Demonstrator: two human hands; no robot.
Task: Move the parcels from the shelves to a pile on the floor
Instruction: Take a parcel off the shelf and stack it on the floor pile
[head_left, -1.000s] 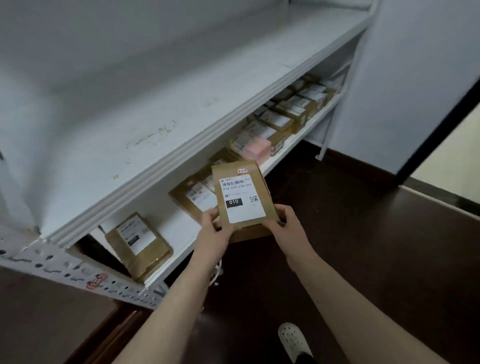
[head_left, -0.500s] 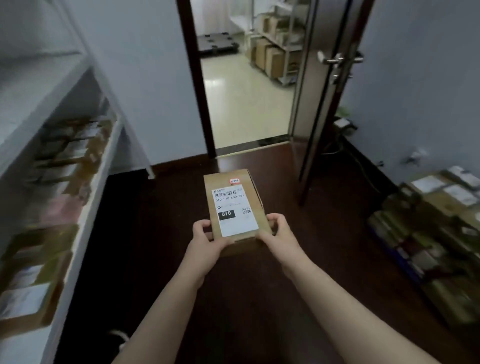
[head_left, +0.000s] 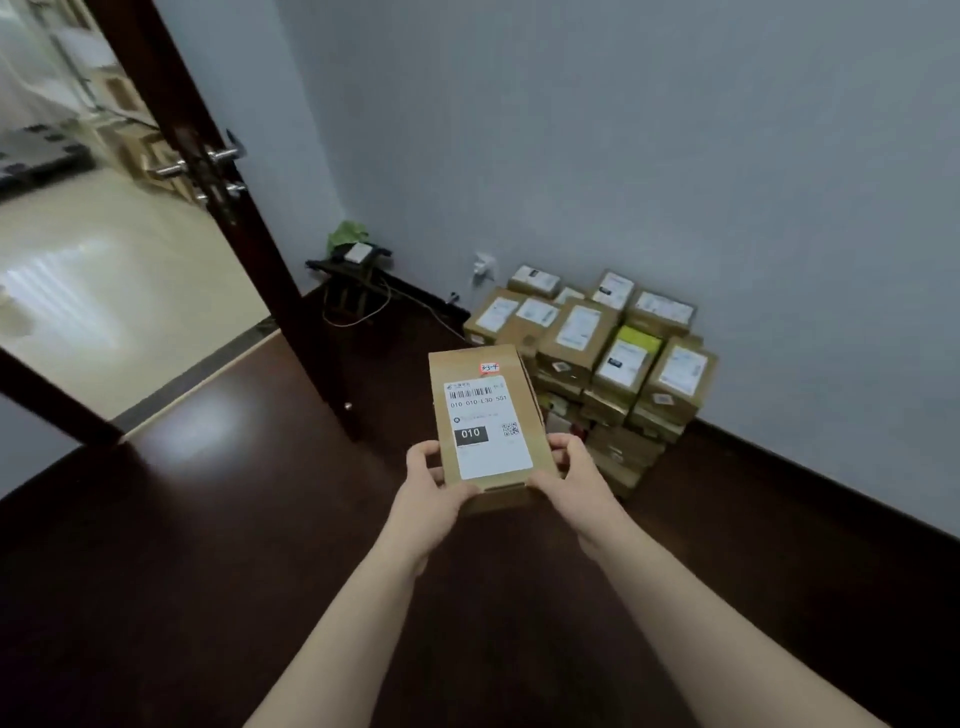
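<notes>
We hold a flat rectangular parcel of brown cardboard (head_left: 485, 415) in the air in front of us, above the dark glossy wooden floor (head_left: 208, 545). Its long side points away from us. Our left hand (head_left: 428, 483) grips the near left corner and our right hand (head_left: 574, 478) grips the near right corner. The fingers (head_left: 566, 446) of each hand are curled round the side edge and the thumbs lie on the top face, so both hands are closed firmly on the parcel.

A large white label (head_left: 491, 447) covers most of the top face. It carries a barcode, the printed line 010-010-L30-501, a black box with 010 in white, and a small QR code. Near the far edge there is a small red sticker (head_left: 489, 367) with handwriting that we cannot read with certainty.

Beyond the parcel and a little to the right, a pile of brown cardboard parcels (head_left: 608, 358) stands on the floor against the grey wall (head_left: 623, 156). Most of them carry white labels, and one has a yellow-green top (head_left: 639, 338). The held parcel is nearer to us and apart from the pile. To the left, a dark brown door (head_left: 208, 171) with metal handles stands open.
</notes>
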